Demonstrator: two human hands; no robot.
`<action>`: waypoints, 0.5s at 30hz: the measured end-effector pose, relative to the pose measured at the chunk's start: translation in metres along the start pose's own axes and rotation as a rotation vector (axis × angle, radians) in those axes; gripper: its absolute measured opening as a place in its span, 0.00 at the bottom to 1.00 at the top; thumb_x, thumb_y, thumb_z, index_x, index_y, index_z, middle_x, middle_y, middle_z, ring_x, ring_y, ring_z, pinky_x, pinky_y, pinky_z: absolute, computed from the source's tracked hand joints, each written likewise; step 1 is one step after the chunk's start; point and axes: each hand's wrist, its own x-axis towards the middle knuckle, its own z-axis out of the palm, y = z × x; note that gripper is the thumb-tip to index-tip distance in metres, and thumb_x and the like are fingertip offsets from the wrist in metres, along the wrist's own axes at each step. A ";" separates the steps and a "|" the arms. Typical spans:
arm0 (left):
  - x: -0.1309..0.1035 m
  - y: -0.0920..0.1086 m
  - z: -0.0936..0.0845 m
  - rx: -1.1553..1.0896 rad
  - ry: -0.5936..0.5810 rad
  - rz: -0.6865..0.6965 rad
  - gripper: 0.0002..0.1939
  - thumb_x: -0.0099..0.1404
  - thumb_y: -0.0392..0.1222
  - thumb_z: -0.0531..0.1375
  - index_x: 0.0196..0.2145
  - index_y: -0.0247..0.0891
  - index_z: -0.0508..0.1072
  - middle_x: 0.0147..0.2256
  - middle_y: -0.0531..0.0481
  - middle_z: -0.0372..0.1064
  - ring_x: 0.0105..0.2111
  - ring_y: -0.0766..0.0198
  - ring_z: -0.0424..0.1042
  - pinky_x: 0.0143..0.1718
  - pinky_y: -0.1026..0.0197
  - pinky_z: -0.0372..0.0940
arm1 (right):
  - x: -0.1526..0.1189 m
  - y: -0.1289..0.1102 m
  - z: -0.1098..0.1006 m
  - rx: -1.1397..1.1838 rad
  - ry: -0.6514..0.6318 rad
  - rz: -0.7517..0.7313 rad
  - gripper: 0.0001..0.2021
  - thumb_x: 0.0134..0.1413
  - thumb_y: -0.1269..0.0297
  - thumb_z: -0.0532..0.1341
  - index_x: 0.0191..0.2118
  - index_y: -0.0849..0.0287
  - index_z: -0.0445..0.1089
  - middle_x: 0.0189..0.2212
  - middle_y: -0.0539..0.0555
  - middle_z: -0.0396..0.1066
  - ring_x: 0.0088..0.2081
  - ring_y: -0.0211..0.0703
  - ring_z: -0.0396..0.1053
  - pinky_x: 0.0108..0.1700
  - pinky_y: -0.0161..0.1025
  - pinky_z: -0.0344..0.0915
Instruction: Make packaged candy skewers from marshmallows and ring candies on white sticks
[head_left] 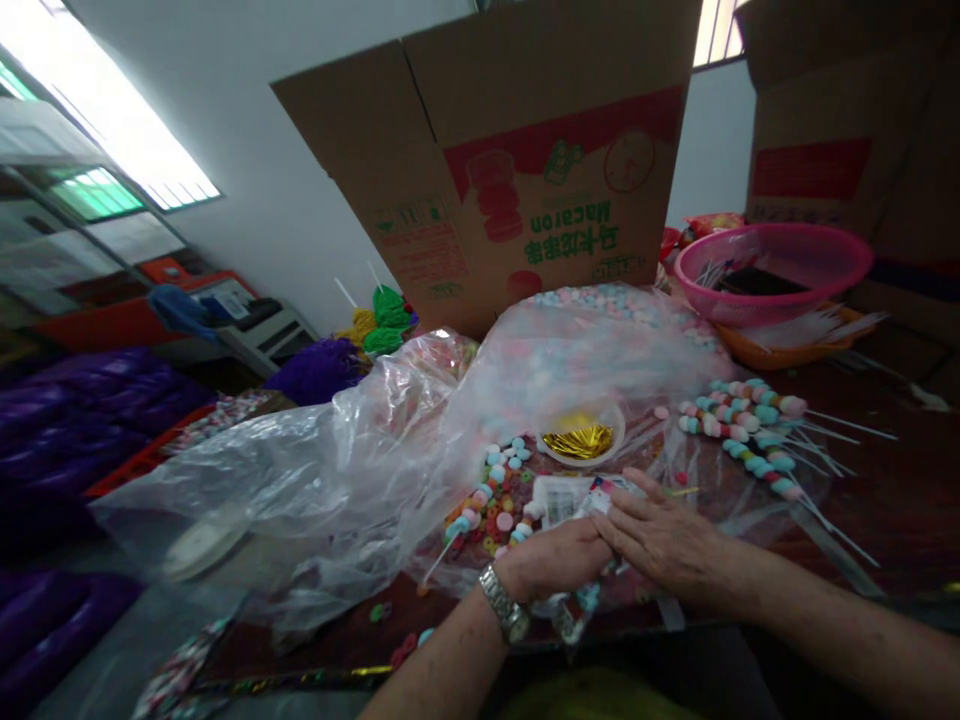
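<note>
My left hand [559, 560], with a metal watch at the wrist, rests low over a clear plastic package [566, 500] with a printed label. Its fingers are mostly hidden, so I cannot tell what they hold. From the other side my right hand [667, 535] reaches in, fingers stretched flat over the package and meeting the left hand's fingertips. Beside the package lie colourful ring candies [514, 495] and a candy skewer [469, 515] of pastel pieces. Just behind stands a small round tub [619, 435] holding gold twist ties [577, 442].
A large clear bag [592, 350] of pastel candies fills the table's middle, before an open cardboard box [562, 190]. Finished-looking candy skewers [750, 425] lie at right. A pink basket [847, 265] sits on an orange one [780, 345]. Purple bundles [90, 420] are at left.
</note>
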 end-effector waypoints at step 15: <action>-0.058 0.003 -0.008 0.475 0.448 0.126 0.10 0.65 0.34 0.48 0.31 0.36 0.68 0.30 0.45 0.68 0.31 0.60 0.66 0.36 0.59 0.60 | 0.055 0.007 -0.006 0.993 -0.409 0.811 0.16 0.55 0.59 0.46 0.25 0.59 0.66 0.15 0.48 0.65 0.17 0.35 0.64 0.20 0.31 0.59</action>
